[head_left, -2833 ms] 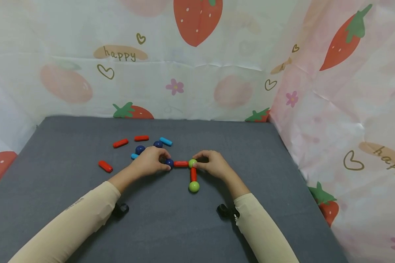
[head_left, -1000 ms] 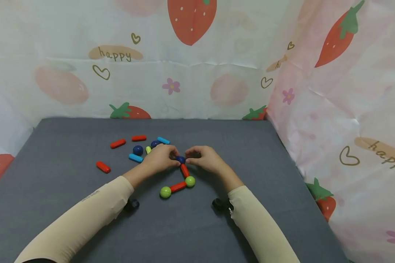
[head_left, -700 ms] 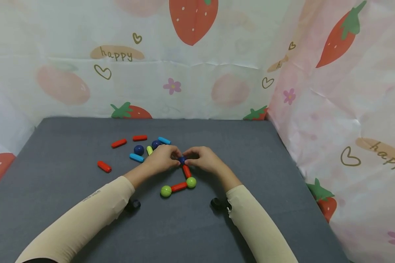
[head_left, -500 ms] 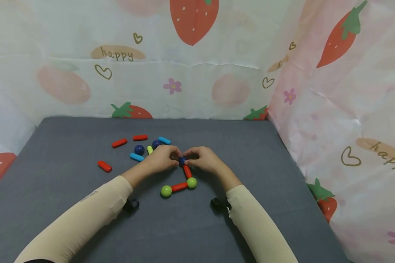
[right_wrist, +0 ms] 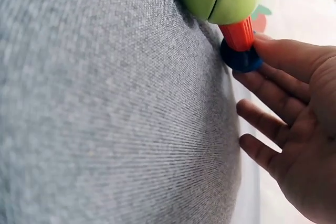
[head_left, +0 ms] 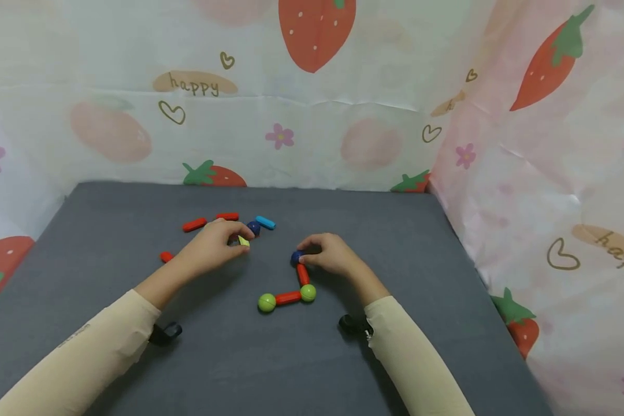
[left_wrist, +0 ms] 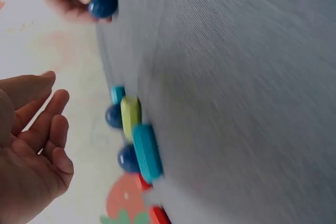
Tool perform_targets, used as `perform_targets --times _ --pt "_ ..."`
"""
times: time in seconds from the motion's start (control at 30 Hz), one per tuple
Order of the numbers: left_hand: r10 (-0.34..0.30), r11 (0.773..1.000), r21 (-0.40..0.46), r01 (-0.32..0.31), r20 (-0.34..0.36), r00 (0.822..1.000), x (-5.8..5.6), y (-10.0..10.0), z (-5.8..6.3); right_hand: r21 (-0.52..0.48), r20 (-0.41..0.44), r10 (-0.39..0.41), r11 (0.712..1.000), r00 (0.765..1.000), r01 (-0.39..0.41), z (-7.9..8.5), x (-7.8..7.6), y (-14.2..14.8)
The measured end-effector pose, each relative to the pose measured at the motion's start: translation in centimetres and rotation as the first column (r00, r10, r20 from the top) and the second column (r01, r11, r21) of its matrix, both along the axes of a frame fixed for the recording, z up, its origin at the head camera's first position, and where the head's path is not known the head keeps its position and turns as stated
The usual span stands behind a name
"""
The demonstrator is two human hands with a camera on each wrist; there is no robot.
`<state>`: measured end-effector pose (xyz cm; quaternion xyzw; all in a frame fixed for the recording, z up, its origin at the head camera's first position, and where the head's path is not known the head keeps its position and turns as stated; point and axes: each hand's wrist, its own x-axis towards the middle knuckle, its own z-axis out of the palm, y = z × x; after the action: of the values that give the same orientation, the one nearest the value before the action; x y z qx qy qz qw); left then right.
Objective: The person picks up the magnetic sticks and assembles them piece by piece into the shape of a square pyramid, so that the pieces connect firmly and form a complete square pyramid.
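My right hand (head_left: 330, 254) pinches a dark blue ball (head_left: 296, 258) between thumb and fingers. From that ball runs a joined chain: a red rod (head_left: 303, 274), a green ball (head_left: 308, 293), another red rod (head_left: 288, 297) and an end green ball (head_left: 267, 303). The right wrist view shows the thumb against the blue ball (right_wrist: 241, 60). My left hand (head_left: 210, 245) hovers by the loose pieces, its fingers apart and holding nothing in the left wrist view. Nearest to it are a yellow-green rod (left_wrist: 131, 118), a light blue rod (left_wrist: 147, 153) and a dark blue ball (left_wrist: 128, 158).
Beyond the left hand lie another dark blue ball (head_left: 253, 227) and a light blue rod (head_left: 265, 222). Red rods (head_left: 195, 225) are scattered at the back left, partly hidden by the hand. The grey cloth (head_left: 229, 358) ends at a patterned curtain (head_left: 301, 156).
My left hand has let go of the dark blue ball and moved left to the loose pieces. My right hand has passed from a green ball to that blue ball; the chain has turned.
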<state>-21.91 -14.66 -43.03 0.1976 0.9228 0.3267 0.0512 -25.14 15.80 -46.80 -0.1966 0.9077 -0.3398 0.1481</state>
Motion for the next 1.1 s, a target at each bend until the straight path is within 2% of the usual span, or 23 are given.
perform_targets --times 0.27,0.6,0.87,1.1 --pt "0.098 0.995 -0.005 -0.098 -0.016 0.995 1.7 -4.4 0.5 -0.031 0.026 -0.019 0.999 0.999 0.020 0.0 0.0 0.5" --pt "0.175 0.983 -0.056 -0.175 -0.008 0.985 3.1 -9.9 -0.4 -0.036 0.030 -0.020 0.999 0.999 0.021 0.0 0.0 0.6" --pt "0.162 0.983 -0.093 -0.160 0.015 0.987 2.6 -14.0 -1.6 -0.063 0.030 -0.021 0.998 0.999 0.023 -0.5 -0.2 1.0" --pt "0.151 0.980 -0.133 -0.145 0.033 0.988 1.9 -15.9 -2.2 -0.082 0.053 -0.026 0.996 0.998 0.030 -0.8 -0.2 1.1"
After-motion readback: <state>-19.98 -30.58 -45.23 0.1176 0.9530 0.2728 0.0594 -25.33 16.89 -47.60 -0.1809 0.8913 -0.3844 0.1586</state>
